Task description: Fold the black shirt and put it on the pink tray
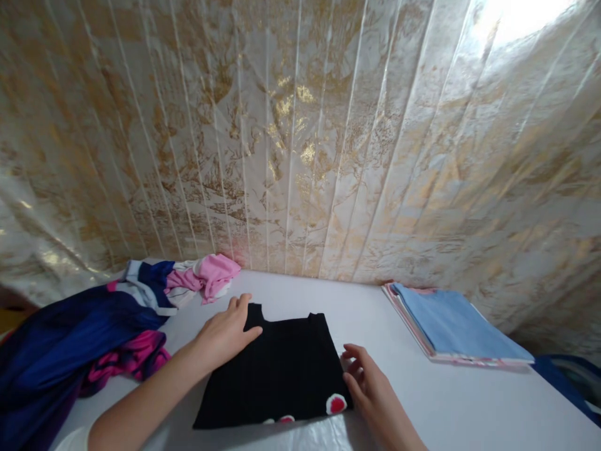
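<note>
A black shirt (286, 369) lies flat and folded on the white table in front of me, its neckline notch at the far side. Round red-and-white patches show along its near edge. My left hand (230, 332) rests on the shirt's upper left edge, thumb spread away from the fingers. At the lower right edge of the shirt is my right hand (369, 385), with its fingers loosely curled and the thumb apart from them. Whether the right fingertips touch the cloth is hard to make out.
A loose heap of dark blue clothing (84, 332) covers the table's left side, with pink cloth (218, 275) behind it. On the right, a neat stack topped by light blue cloth (451, 322) stands on the white table (399, 351). A gold-patterned curtain (291, 138) hangs behind.
</note>
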Demonstrator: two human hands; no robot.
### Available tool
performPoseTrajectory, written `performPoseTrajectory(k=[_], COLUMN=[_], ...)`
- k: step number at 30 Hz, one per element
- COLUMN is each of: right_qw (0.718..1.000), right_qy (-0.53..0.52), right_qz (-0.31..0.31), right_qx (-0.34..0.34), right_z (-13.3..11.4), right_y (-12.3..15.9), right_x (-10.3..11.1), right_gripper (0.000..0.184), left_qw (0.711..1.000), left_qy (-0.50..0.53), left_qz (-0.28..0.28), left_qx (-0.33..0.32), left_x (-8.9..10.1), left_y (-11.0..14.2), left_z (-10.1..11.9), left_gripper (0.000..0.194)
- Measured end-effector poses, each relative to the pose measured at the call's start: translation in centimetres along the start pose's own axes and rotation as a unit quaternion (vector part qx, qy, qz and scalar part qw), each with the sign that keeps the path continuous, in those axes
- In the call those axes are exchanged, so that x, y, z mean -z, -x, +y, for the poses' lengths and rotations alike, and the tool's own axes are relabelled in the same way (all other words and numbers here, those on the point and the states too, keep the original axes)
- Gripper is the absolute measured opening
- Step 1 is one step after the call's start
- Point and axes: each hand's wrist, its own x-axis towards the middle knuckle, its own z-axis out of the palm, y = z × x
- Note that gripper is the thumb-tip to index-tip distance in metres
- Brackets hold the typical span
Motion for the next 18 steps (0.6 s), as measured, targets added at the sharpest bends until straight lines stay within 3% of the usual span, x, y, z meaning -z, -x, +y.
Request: performPoseTrajectory(k=[3,5,10,14,18], right_qw=[0.999,0.998,0.994,0.998,0.999], right_qy=[0.034,0.057,0.092,0.044,-0.015], right_qz=[0.013,0.027,0.049,0.046,0.023], right_qx=[0.02,0.028,0.028,0.016,-0.038], right_z=[-0.2,-0.7,-1.8,-1.5,-1.2], right_y=[0.8,1.5,2.7,3.1,3.1], right_x=[0.1,0.0,-0.3,-0.4,-0.2], right_gripper=[0.024,0.015,0.01,0.015,0.034], left_qw=[0.992,0.984,0.966,0.949,0.933], left_qy=[-0.121,-0.137,0.003,0.059,0.094], left_qz=[0.022,0.044,-0.009,-0.038,-0.055], left_qx=[-0.034,-0.104,-0.258,-0.308,-0.343], left_x=[-0.3,-0.8,-2.4,-4.4,-5.9], left_y=[0.5,0.1,-3.4,-6.4,-7.3], left_z=[-0.6,-0.1,4.2,8.3,10.1], left_gripper=[0.049,0.042,0.037,0.036,0.027])
